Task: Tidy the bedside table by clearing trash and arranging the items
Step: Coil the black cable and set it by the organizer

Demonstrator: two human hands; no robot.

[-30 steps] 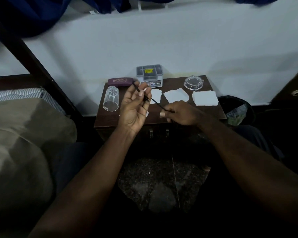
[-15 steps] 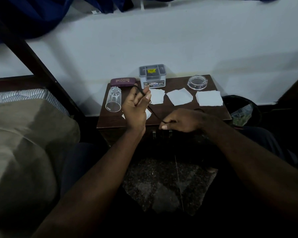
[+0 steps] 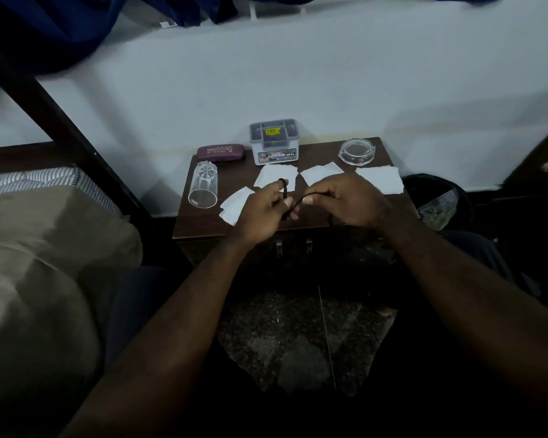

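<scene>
A thin black cord (image 3: 310, 195) runs between my two hands above the front of the brown bedside table (image 3: 320, 153). My left hand (image 3: 260, 213) has the cord looped around its fingers and grips it. My right hand (image 3: 348, 200) pinches the cord's other end, close beside the left. Several white paper pieces (image 3: 276, 175) lie across the tabletop, partly hidden by my hands. A clear glass (image 3: 203, 188) lies on its side at the left. A maroon glasses case (image 3: 221, 152), a grey plastic box (image 3: 274, 141) and a glass ashtray (image 3: 357, 151) stand along the back.
A dark bin (image 3: 437, 200) with a wrapper inside sits right of the table. A bed with a beige cover (image 3: 45, 263) and a dark wooden frame post (image 3: 60, 121) are at the left. A white wall runs behind. Speckled floor shows between my arms.
My left hand turned over and dropped from palm-up to knuckles-up, with the cord now looped on its fingers. My right hand moved up and closer, so the cord is slack and short.
</scene>
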